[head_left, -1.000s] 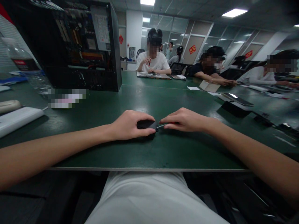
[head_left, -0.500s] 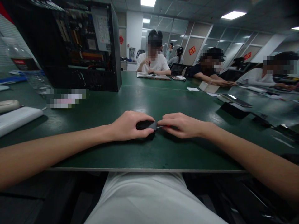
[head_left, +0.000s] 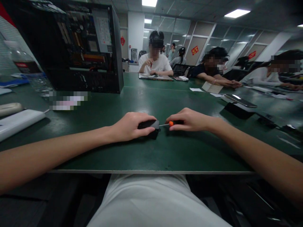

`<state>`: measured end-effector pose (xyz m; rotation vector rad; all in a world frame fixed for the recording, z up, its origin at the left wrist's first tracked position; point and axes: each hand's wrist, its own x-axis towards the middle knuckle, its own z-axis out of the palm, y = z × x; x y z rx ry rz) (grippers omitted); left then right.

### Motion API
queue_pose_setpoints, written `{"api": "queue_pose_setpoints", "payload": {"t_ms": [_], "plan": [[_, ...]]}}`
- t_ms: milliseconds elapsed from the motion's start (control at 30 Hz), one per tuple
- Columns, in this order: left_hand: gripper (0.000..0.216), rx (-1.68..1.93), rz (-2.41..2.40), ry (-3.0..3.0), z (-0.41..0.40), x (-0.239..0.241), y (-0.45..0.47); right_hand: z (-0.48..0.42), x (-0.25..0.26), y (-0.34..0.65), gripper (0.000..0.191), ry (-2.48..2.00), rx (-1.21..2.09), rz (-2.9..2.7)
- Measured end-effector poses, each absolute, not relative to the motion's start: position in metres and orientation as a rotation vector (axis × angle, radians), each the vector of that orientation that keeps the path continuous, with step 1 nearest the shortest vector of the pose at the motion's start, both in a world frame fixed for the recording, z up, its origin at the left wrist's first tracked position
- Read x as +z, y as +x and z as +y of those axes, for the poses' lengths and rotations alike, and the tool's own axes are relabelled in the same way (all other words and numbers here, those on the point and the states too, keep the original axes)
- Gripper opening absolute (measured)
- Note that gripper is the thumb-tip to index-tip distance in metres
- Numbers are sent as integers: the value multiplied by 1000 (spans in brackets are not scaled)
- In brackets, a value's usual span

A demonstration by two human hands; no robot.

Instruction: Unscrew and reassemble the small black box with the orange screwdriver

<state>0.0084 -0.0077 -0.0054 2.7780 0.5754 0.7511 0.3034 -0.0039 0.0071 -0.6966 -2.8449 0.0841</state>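
Observation:
My left hand (head_left: 129, 126) is closed over a small black device (head_left: 151, 125) that lies on the green table (head_left: 153, 151). My right hand (head_left: 190, 120) grips a small screwdriver (head_left: 168, 124) with an orange-red handle. Its thin metal shaft points left and its tip meets the right end of the black device. Most of the device is hidden under my left fingers. Both forearms rest near the table's front edge.
An open black computer case (head_left: 82, 47) stands at the back left, with a plastic bottle (head_left: 28, 69) beside it. White objects (head_left: 16, 121) lie at the far left. Dark flat devices (head_left: 239, 105) sit at the right. Several other people (head_left: 155, 60) sit working across the table.
My right hand has slid a little to the right along the screwdriver, so the orange-red handle end and shaft now show. My left hand stays on the black device.

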Motion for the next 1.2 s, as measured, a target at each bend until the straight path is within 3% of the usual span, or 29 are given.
{"api": "queue_pose_setpoints", "payload": {"t_ms": [600,867,967,1200], "plan": [[42,870,749,2584,-5,-5,7,-18,-15,271,41,-744,254,-2631],[42,753,793,2560,0,-6,3,-11,5,295,38,-772,-265,-2650],[45,770,792,2491,-3,-8,6,-16,0,289,32,-730,-322,-2622],[46,808,808,2431,-6,-8,9,-17,-16,277,29,-729,-21,-2506]]}}
